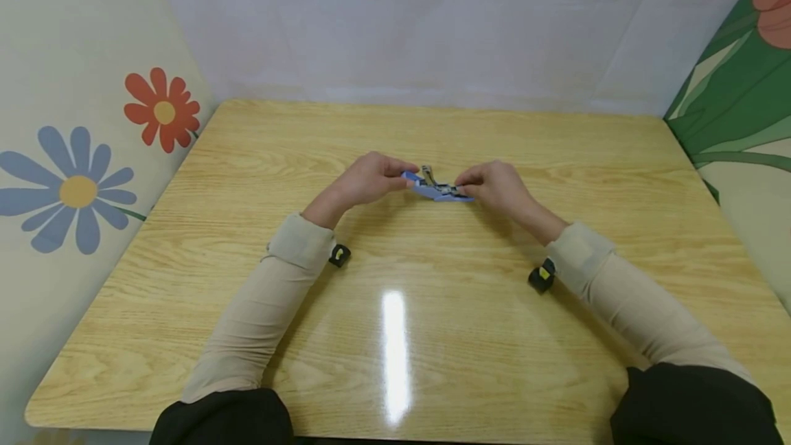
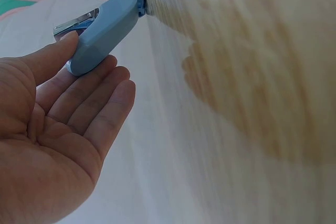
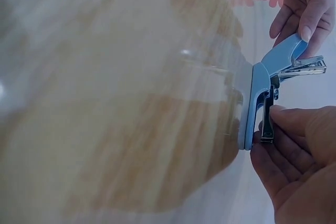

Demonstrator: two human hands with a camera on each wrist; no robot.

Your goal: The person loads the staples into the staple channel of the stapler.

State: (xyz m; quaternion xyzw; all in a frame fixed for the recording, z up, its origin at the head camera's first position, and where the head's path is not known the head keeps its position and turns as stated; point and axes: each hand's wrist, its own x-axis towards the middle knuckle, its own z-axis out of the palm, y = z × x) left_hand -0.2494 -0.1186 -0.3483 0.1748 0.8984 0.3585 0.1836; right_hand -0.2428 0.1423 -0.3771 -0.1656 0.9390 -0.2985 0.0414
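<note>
A light blue stapler [image 1: 436,188] lies hinged open low over the middle of the wooden table [image 1: 395,335], held between both hands. My left hand [image 1: 402,177] pinches the rounded end of its blue top cover [image 2: 105,30], thumb on top and straight fingers beneath. My right hand [image 1: 465,185] pinches the other end, with its fingertips [image 3: 278,115] on the metal part beside the blue base [image 3: 251,108]. The silver staple magazine [image 3: 307,65] sticks out between cover and base. Both wrist views are blurred around the stapler.
Small black wrist cameras [image 1: 339,255] [image 1: 542,276] sit under each beige sleeve. Flower-printed cloth walls stand at the left [image 1: 80,184] and right [image 1: 735,108], with a pale wall behind. The table's front edge is near my body.
</note>
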